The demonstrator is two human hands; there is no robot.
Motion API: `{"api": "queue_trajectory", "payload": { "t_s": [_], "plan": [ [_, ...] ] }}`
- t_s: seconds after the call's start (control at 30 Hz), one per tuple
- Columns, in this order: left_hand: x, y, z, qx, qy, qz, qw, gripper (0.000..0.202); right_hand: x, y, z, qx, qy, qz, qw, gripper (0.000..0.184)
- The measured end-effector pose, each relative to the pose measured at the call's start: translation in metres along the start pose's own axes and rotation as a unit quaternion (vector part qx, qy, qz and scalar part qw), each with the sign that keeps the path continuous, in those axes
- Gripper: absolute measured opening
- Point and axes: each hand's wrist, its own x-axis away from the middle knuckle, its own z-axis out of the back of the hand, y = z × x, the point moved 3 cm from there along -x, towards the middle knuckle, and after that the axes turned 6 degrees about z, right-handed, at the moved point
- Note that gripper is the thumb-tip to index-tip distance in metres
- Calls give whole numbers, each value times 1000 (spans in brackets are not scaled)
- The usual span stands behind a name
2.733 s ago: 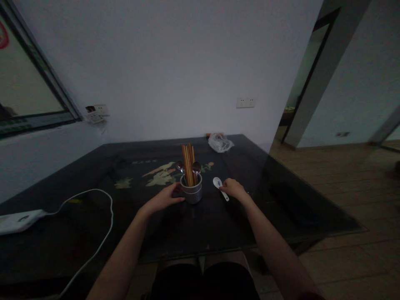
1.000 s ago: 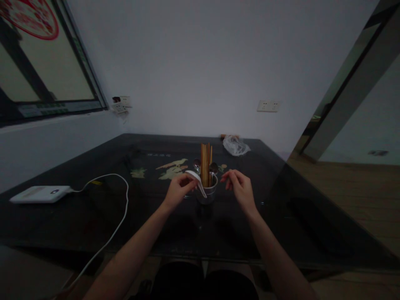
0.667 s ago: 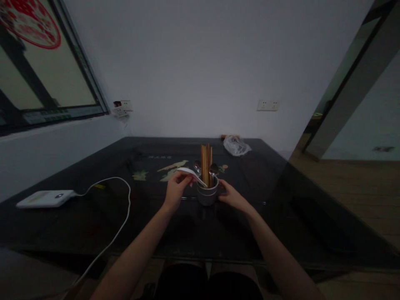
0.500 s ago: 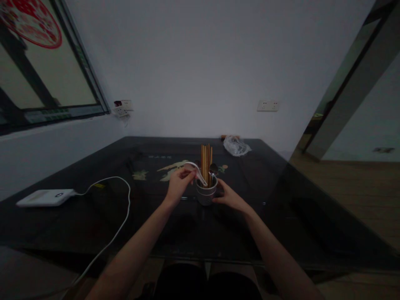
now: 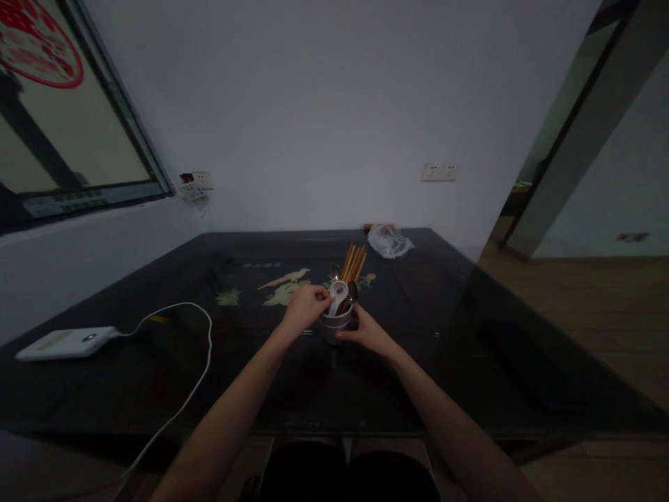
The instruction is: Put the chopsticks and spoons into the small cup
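A small metal utensil holder (image 5: 336,323) stands on the dark glass table (image 5: 272,376), in the middle. Wooden chopsticks (image 5: 355,261) lean out of it to the right, with metal spoons beside them. A white ceramic spoon (image 5: 338,293) stands in the holder, bowl up. My left hand (image 5: 304,307) is closed, its fingertips pinching that white spoon. My right hand (image 5: 366,332) wraps around the holder's right side.
A white box-shaped device (image 5: 63,342) lies at the far left, with a white cable (image 5: 193,362) looping toward the table's near edge. A crumpled clear plastic bag (image 5: 389,242) sits at the back. The wall stands behind the table; wooden floor opens to the right.
My right hand picked the white spoon off the table and passed it to my left hand. The left hand lowered it into the holder while the right hand gripped the holder. The chopsticks now lean right.
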Motion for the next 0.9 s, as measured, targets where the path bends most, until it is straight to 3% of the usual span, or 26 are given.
{"api": "queue_trajectory", "payload": {
  "t_s": [0.3, 0.57, 0.9],
  "plan": [
    [1, 9, 1, -206, -8, -32, 978, 22, 0, 4, 0, 20, 13, -7, 1000, 76],
    [0, 23, 5, -312, -64, -46, 947, 24, 0, 10, 2, 53, 14, -9, 998, 77],
    [-3, 33, 6, -325, -70, -47, 942, 22, 1, 6, 2, 49, 10, -3, 999, 79]
  ]
}}
